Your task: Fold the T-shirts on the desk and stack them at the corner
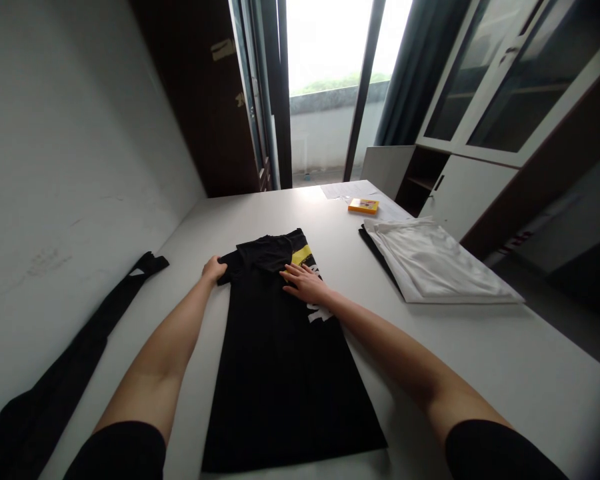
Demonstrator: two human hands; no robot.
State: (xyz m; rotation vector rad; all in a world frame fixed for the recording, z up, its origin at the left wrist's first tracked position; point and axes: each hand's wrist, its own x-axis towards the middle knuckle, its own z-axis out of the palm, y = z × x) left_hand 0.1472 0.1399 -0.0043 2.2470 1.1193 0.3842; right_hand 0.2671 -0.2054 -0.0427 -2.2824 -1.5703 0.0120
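Note:
A black T-shirt (285, 380) lies lengthwise on the white table, its hem towards me and its upper part folded over. A yellow stripe and white print show along its right side near the top. My left hand (214, 268) is closed on the sleeve edge at the upper left of the shirt. My right hand (306, 283) rests flat over the upper right of the shirt, fingers apart, beside the yellow stripe. It covers part of the white print.
On the white table (480, 360), a stack of folded white clothing (435, 263) with a black piece under it lies at right. A yellow box (363, 206) and papers (347, 191) are at the far end. Another black garment (80, 353) lies along the left wall.

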